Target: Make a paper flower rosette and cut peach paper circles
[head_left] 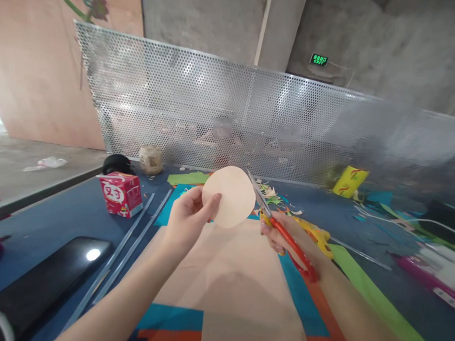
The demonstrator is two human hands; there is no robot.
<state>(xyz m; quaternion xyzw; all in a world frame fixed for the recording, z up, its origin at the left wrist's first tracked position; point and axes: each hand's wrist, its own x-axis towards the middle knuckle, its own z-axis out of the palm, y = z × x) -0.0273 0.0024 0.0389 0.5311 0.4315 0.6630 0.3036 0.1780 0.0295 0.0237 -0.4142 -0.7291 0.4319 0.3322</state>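
A cream disc of paper or thin felt [232, 197], roughly round, is pinched between the thumb and fingers of my left hand [193, 211]. My right hand [284, 235] grips a pair of scissors [289, 240] with red and yellow handles. The narrow metal blades point up and lie at the right edge of the disc; whether they touch it I cannot tell. Below both hands a large cream sheet [231, 270] lies over blue [173, 315] and orange sheets [169, 337].
On the left are a black phone [48, 286], clear sticks [136, 248] and a pink box [121, 195]. A jar-like object [151, 159] stands behind. Scraps [271, 193], a yellow glue gun [314, 234], a green strip [369, 290] and a yellow packet [350, 181] lie right. A perforated metal screen [195, 92] borders the back.
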